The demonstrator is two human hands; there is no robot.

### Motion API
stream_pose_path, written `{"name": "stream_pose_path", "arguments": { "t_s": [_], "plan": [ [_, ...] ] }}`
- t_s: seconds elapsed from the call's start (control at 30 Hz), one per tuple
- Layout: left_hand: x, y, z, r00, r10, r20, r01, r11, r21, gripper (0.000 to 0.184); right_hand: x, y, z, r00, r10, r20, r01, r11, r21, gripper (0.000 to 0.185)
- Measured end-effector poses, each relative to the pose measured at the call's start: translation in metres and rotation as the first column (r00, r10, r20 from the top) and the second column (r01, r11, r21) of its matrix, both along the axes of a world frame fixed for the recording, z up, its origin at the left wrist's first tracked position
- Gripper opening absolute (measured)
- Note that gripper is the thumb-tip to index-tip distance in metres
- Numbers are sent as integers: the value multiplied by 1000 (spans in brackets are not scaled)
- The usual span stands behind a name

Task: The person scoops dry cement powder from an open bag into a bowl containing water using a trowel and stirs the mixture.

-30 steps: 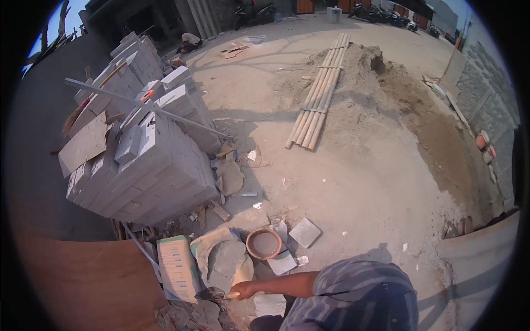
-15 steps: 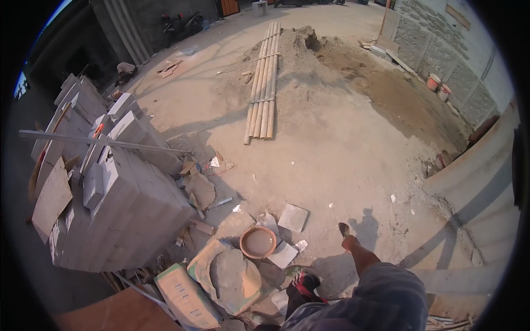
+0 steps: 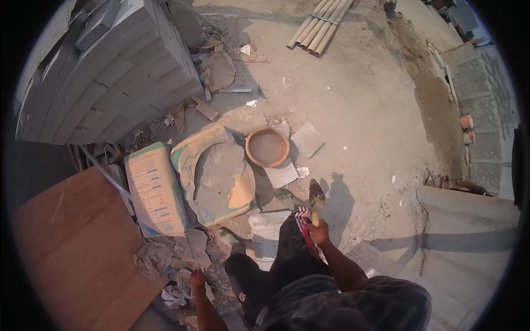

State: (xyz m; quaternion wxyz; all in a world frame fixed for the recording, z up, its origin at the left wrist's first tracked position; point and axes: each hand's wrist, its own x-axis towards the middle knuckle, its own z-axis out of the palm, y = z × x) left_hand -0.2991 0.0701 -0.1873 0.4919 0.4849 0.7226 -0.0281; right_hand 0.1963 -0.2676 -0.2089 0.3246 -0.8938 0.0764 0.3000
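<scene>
My right hand [image 3: 319, 234] is closed round the light-coloured handle of a trowel [image 3: 316, 194], its blade pointing away from me above the ground. My left hand [image 3: 197, 277] hangs low beside my leg, over crumpled paper [image 3: 175, 295] and broken pieces; its fingers are too small to make out, and nothing shows in it. Ahead stands a round clay-coloured bowl [image 3: 267, 147] with grey contents. Left of it, a torn-open cement bag [image 3: 240, 193] shows grey powder, and a second cement bag [image 3: 155, 190] lies alongside.
A tall stack of grey blocks [image 3: 127, 71] rises at left. A brown board [image 3: 83, 237] lies nearer me. Flat tile pieces [image 3: 307, 139] and a white sack [image 3: 269, 234] lie by my feet. Bundled poles [image 3: 320, 26] are farther off, and a concrete slab [image 3: 469, 237] is at right.
My view has tipped down and turned, so the bowl and bags sit higher in it. My left hand has come into view. The trowel stays in my right hand.
</scene>
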Motion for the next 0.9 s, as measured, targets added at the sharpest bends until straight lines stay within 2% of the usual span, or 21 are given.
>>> {"name": "stream_pose_path", "arguments": {
  "t_s": [0.03, 0.07, 0.1, 0.13, 0.2, 0.23, 0.27, 0.33, 0.37, 0.4, 0.47, 0.57, 0.67, 0.8, 0.9],
  "plan": [
    [-6, -11, 15, 966, -238, -104, 234, 971, -51, 35, -22, 27, 20, 996, 79, 46, -80, 997, 15, 32],
    [-15, -22, -10, 976, -205, -68, 197, 975, -106, 40, -25, 41, 18, 961, 244, 130, -260, 958, 123, 33],
    [-20, -31, -86, 984, -167, -68, 166, 986, -17, 43, -17, 47, -14, 913, 361, 189, -384, 918, 98, 34],
    [-22, -50, -69, 1000, -16, -24, 14, 996, -93, 47, -44, 35, -30, 862, 457, 220, -482, 873, 76, 35],
    [24, -53, -154, 997, 83, 4, -83, 996, -43, 48, -13, 59, -51, 817, 539, 206, -559, 828, 50, 40],
    [16, -55, -159, 984, 176, 11, -172, 973, -156, 51, -25, 61, -45, 798, 577, 175, -592, 805, 45, 43],
    [30, -51, -174, 962, 272, 27, -256, 930, -264, 55, -19, 68, -43, 796, 587, 147, -592, 806, -6, 42],
    [70, -42, -193, 886, 452, -107, -462, 834, -301, 70, -21, 74, -50, 801, 593, 88, -584, 805, -106, 42],
    [80, -26, -220, 855, 510, -95, -511, 794, -329, 76, -18, 66, -68, 854, 512, 97, -520, 848, 104, 44],
    [85, -17, -243, 820, 565, -93, -556, 748, -362, 83, -13, 63, -77, 839, 537, 86, -542, 839, 40, 44],
    [85, -4, -269, 720, 694, 12, -653, 683, -328, 95, -17, 60, -76, 807, 588, 52, -584, 809, -75, 45],
    [95, 22, -299, 483, 867, 124, -787, 492, -371, 101, -13, 50, -83, 863, 504, 33, -502, 863, -63, 44],
    [107, 44, -318, 331, 924, 190, -816, 381, -435, 105, -20, 44, -89, 811, 579, 83, -569, 814, -122, 42],
    [123, 48, -341, 323, 876, 359, -707, 475, -523, 99, -20, 59, -84, 804, 595, 11, -588, 797, -138, 42],
    [140, 46, -346, 358, 868, 345, -803, 474, -360, 76, -18, 59, -82, 803, 596, -17, -589, 788, -179, 41]
  ]
}}
